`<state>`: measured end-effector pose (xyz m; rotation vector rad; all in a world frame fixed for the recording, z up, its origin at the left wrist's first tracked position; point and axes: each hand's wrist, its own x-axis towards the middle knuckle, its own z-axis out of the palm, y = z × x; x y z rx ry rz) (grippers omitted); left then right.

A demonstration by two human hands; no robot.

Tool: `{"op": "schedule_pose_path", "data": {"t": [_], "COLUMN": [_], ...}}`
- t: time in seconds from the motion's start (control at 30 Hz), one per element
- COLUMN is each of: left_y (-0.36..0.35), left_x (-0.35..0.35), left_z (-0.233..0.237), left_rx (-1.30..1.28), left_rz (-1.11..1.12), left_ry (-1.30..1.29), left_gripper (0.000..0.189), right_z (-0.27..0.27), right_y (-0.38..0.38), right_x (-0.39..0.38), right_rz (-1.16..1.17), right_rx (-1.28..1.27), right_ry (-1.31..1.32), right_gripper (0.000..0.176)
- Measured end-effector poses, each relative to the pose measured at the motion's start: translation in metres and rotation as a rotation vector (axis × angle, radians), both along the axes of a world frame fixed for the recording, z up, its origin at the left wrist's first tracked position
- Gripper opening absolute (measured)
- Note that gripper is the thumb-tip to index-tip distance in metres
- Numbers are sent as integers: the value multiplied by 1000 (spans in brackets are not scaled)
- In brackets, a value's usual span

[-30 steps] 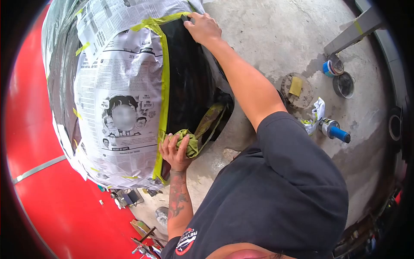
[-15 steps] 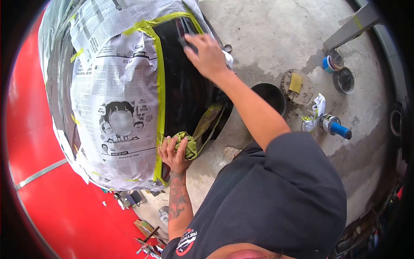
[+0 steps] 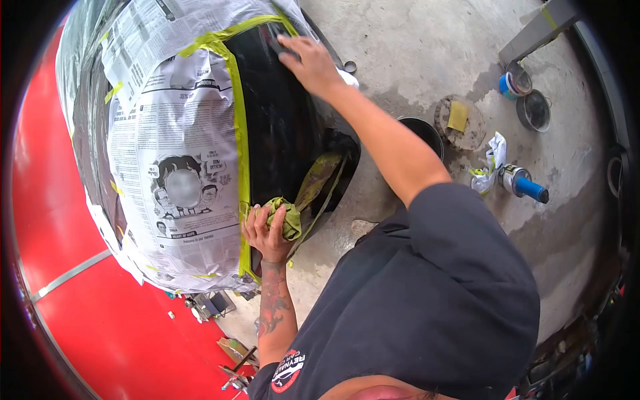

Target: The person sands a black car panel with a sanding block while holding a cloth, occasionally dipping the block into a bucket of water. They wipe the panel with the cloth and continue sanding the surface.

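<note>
— Where is the glossy black curved panel [image 3: 273,127]?
— Beside the printed newspaper masking [image 3: 180,133], edged by yellow-green tape [image 3: 238,147]. It looks wet, and its long axis runs from hand to hand.
— And the hands?
— The right hand [image 3: 312,65] lies on the far end over something small and dark; I cannot tell if it grips. The left hand [image 3: 265,235], nearer, clutches a crumpled green cloth [image 3: 287,219].

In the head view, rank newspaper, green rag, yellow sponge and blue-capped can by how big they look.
1. newspaper, by far
2. green rag and blue-capped can: about alike; the left hand hides part of the rag
3. yellow sponge, smallest
</note>
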<state>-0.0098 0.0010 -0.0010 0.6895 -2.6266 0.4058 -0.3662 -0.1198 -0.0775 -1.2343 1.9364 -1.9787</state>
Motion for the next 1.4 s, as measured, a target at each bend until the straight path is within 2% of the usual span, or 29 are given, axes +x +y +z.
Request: {"op": "schedule_pose_path", "data": {"t": [0.17,0.27,0.37,0.47,0.5,0.57,0.67,0.8,0.93,1.1,1.17,1.23,1.3,1.37,1.4], "left_y": [1,-9,-22,-43,-46,-58,-67,-62,-47,-34,-34,-35,-35,-34,-34], "left_x": [-14,-48,-99,-138,-153,-172,-186,-183,-158,-112,-103,-101,-103,-103,-104], "left_z": [7,18,38,47,55,60,58,59,50,37,35,33,31,33,34], "left_rx": [22,58,102,59,80,55,37,47,24,-39,-60,-58,-66,-53,-49], "left_rz": [-18,-47,-47,-18,-3,23,32,11,-13,-94,-132,-157,-154,-146,-145], "left_ry": [-18,-54,-123,-177,-190,-222,-240,-230,-220,-193,-203,-197,-189,-202,-205], "left_gripper": [43,52,58,58,53,45,38,34,39,47,47,48,48,48,48], "right_z": [-13,-30,-27,-20,-19,-26,-24,-11,-17,-118,-131,-100,-48,-45,-52], "right_y": [123,167,145,98,93,104,161,141,130,142,134,126,138,138,140], "right_x": [83,123,100,69,68,89,135,121,116,128,125,121,117,120,121], "right_rz": [23,44,2,-46,-56,-70,-29,-51,-90,-65,-73,-121,-64,-67,-91], "right_rx": [-9,3,-52,-43,-20,-41,19,33,-14,261,295,252,63,-5,39], "right_ry": [14,24,89,-36,-59,-84,-97,-163,-263,-755,-756,-681,-570,-532,-558], "right_gripper": [45,49,48,42,41,45,49,51,46,44,44,44,45,44,43]}}
